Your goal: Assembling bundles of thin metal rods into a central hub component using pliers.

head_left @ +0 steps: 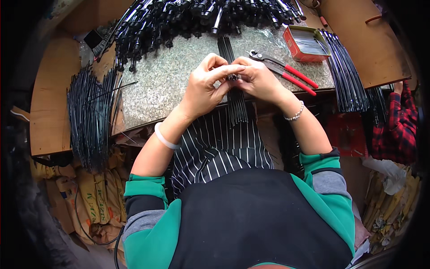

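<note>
In the head view we see the left hand (pixel 206 85) and right hand (pixel 257 80) meeting fingertip to fingertip, both pinched shut on a small dark part (pixel 233 77) atop a bundle of thin black rods (pixel 235 105) running under and toward us from the hands. Just right of the right hand lie red-handled pliers (pixel 286 71), beyond them a red box (pixel 305 43). Left of the left hand sits a fan of black rods (pixel 89 116), and past both hands a heap of black assembled pieces (pixel 188 18) on the stone slab (pixel 165 76).

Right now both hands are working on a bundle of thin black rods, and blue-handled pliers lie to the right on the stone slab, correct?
Nearly. The pliers have red handles, not blue, as the head view shows. Both hands, left and right, do meet on the black rods over the stone slab.
</note>
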`<state>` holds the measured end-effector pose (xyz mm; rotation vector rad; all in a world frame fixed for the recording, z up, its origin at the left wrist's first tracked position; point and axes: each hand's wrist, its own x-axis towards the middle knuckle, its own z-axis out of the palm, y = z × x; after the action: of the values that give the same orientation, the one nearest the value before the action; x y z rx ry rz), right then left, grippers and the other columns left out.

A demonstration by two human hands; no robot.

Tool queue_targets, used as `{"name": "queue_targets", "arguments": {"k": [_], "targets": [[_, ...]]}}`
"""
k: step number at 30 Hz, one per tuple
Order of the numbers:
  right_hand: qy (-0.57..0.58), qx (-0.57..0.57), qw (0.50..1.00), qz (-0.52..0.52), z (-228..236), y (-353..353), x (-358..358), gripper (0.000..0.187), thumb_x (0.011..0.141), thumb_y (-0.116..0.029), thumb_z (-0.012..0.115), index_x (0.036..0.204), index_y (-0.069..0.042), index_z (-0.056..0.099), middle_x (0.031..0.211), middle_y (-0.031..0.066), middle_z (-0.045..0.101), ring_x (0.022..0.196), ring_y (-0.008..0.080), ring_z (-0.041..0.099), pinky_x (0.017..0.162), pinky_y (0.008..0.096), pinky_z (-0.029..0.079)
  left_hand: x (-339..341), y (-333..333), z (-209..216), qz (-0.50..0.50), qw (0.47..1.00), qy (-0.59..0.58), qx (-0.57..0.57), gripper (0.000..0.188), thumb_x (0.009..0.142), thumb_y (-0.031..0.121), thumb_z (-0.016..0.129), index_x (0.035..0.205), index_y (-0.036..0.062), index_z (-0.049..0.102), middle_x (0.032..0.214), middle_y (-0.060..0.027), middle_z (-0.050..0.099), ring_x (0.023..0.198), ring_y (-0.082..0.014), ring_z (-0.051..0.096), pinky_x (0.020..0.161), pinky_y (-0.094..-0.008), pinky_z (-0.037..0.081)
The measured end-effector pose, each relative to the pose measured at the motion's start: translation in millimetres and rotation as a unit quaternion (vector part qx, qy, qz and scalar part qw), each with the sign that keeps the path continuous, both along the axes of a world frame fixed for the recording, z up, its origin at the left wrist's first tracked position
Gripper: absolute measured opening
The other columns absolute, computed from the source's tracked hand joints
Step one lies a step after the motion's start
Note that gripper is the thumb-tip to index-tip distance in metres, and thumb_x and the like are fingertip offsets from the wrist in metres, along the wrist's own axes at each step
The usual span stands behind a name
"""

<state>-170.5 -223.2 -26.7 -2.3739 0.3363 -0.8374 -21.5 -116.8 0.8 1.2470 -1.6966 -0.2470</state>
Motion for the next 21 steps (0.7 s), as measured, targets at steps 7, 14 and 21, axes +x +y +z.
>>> {"name": "queue_targets", "arguments": {"k": [7,14,21], "targets": [[0.061,0.036,0.995,0.074,-3.7,-5.9,16.7,0.026,0.072,-0.006,0.067,0.097,-0.007,0.062,0.095,0.0083,0.058,0.082,0.0232,0.060,0.071,0.0306,0.049,0.7,0.7,-4.5,0.039,0.997,0.046,-0.051,0.028,0.066,0.005,0.075,0.092,0.0074,0.067,0.090,-0.0086,0.056,0.077,-0.0171,0.055,0.068,-0.0266,0.047],[0.092,0.074,0.991,0.060,6.1,-6.7,15.8,0.023,0.075,-0.011,0.063,0.098,-0.011,0.064,0.087,0.0062,0.060,0.078,0.0249,0.061,0.067,0.0332,0.049,3.1,4.5,4.6,-0.123,0.987,-0.037,-0.099,0.028,0.068,0.006,0.071,0.095,0.0080,0.068,0.108,-0.0128,0.055,0.101,-0.0254,0.055,0.087,-0.0329,0.044],[0.027,0.165,0.986,-0.007,45.1,-32.9,-29.2,0.029,0.076,-0.009,0.066,0.102,0.000,0.061,0.093,0.0090,0.062,0.078,0.0196,0.061,0.068,0.0260,0.049,0.2,4.4,-11.1,-0.103,0.992,-0.051,-0.060,0.057,0.057,-0.018,0.046,0.104,0.0082,0.066,0.106,-0.0128,0.061,0.096,-0.0275,0.061,0.083,-0.0338,0.050]]}}
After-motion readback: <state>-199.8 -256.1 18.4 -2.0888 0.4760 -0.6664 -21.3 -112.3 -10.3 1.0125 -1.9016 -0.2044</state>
